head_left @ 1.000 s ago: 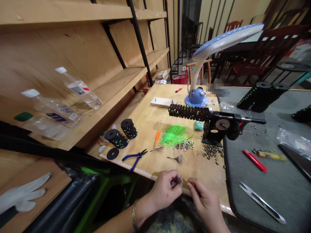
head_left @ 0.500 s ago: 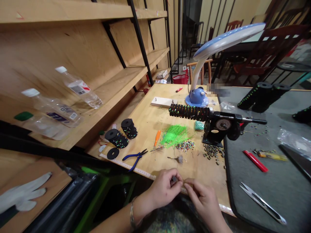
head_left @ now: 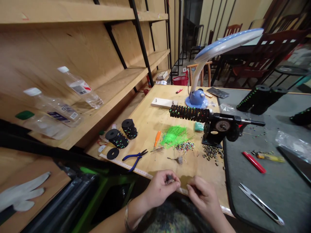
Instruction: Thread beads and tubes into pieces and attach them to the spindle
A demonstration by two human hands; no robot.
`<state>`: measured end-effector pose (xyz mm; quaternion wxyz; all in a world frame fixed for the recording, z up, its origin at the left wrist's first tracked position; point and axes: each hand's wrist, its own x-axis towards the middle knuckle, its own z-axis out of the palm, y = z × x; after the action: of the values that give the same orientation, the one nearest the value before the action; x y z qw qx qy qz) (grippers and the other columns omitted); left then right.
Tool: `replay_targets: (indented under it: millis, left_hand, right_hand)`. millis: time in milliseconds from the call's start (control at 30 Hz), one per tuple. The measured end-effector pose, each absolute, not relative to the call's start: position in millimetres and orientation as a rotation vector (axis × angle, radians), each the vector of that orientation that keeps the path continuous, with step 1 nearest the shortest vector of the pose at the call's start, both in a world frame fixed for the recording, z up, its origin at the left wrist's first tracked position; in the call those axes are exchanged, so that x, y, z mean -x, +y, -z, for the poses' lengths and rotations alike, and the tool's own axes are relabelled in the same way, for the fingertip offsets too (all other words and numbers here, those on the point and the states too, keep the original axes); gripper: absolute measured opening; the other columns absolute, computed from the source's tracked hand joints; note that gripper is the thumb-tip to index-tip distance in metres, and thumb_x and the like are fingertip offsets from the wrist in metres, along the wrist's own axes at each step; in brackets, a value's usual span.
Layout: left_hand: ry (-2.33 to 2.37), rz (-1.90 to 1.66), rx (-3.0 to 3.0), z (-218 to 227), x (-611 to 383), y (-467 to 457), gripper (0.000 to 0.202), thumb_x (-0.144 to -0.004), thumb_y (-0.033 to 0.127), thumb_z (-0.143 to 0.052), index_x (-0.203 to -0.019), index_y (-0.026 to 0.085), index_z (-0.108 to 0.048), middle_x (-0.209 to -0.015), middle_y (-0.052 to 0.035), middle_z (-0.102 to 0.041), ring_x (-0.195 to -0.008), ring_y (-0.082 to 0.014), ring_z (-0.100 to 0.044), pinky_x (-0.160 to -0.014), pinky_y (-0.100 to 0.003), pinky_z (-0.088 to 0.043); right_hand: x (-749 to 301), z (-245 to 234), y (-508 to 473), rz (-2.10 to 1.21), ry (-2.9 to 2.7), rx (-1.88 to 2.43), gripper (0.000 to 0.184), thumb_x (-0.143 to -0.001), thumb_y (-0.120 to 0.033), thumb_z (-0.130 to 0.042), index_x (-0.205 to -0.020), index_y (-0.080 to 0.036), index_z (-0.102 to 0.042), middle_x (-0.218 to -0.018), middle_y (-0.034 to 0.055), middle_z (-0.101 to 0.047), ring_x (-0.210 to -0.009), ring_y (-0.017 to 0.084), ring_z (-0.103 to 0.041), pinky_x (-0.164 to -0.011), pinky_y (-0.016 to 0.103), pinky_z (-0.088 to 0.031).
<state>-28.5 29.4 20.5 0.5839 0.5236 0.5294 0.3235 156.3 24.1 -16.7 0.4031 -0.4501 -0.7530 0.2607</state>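
Note:
In the head view my left hand is closed around a small dark grey bundle, mostly hidden by the fingers; I cannot tell its kind. A short gap to the right, my right hand is pinched, thumb against forefinger. Whatever lies in that pinch, if anything, is too small to make out. Both hands are at the table's front edge. Just beyond them lies a grey feathery tuft on a thin stem. Farther back are a pile of multicoloured beads and bright green strands.
Blue-handled pliers lie left, near black foam spools. A black winding device carries a stack of dark discs by small metal tubes. Right, on a grey mat, are snips and a red-handled tool. A blue lamp stands behind.
My hands have moved apart: the fingertips were almost touching, and now a gap separates them. The left hand still holds the grey bundle. The view has shifted slightly.

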Motion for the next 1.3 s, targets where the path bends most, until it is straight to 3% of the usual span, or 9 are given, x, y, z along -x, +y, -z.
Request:
replay_targets:
  millis: [367,633,833,1133,1300]
  left_hand:
    - [1.268,-0.849,-1.192,-30.8,41.5,25.0,0.02,-0.073,0.032,-0.064,-0.071,0.012,-0.062,-0.056,0.0043,-0.044,-0.054,-0.0097,-0.036,-0.053,-0.022,-0.029]
    - [1.224,-0.874,-1.132,-42.5,52.7,20.2,0.024,-0.074,0.037,-0.067,-0.07,0.013,-0.062,-0.051,0.0073,-0.035,-0.051,-0.0085,-0.028,-0.049,-0.022,-0.021]
    - [1.177,-0.856,-1.132,-52.1,51.0,12.8,0.025,-0.074,0.037,-0.067,-0.069,0.014,-0.062,-0.051,0.008,-0.032,-0.049,-0.0079,-0.026,-0.048,-0.022,-0.019]
    - [1.148,-0.832,-1.189,-73.9,45.6,9.4,0.024,-0.075,0.037,-0.065,-0.068,0.014,-0.06,-0.054,0.0057,-0.038,-0.051,-0.0085,-0.03,-0.049,-0.022,-0.024]
    - [1.203,-0.792,-1.259,-75.0,39.5,10.9,0.018,-0.075,0.03,-0.063,-0.068,0.013,-0.061,-0.054,0.0049,-0.04,-0.053,-0.0094,-0.034,-0.05,-0.022,-0.026]
  right_hand:
    - [-169.0,24.7,37.7,-0.635,-1.948,1.025,0.014,-0.086,-0.017,-0.052,-0.073,-0.022,-0.054,-0.061,-0.0003,-0.054,-0.063,0.018,-0.053,-0.06,0.029,-0.043]
    - [-177.5,29.8,54.4,-0.553,-2.001,1.008,0.014,-0.086,-0.016,-0.052,-0.078,-0.023,-0.061,-0.07,0.0027,-0.061,-0.078,0.021,-0.059,-0.076,0.038,-0.047]
    - [-181.3,33.2,58.3,-0.466,-2.024,1.055,0.014,-0.086,-0.016,-0.056,-0.087,-0.024,-0.066,-0.098,0.0082,-0.069,-0.093,0.025,-0.059,-0.08,0.041,-0.048]
    - [-181.6,24.5,62.8,-0.399,-2.006,1.096,0.014,-0.088,-0.019,-0.055,-0.086,-0.025,-0.068,-0.097,0.0073,-0.071,-0.091,0.025,-0.06,-0.079,0.041,-0.05]
    - [-185.1,30.0,59.5,-0.442,-1.961,1.113,0.017,-0.088,-0.021,-0.056,-0.099,-0.025,-0.067,-0.098,0.008,-0.072,-0.092,0.025,-0.062,-0.079,0.04,-0.052]
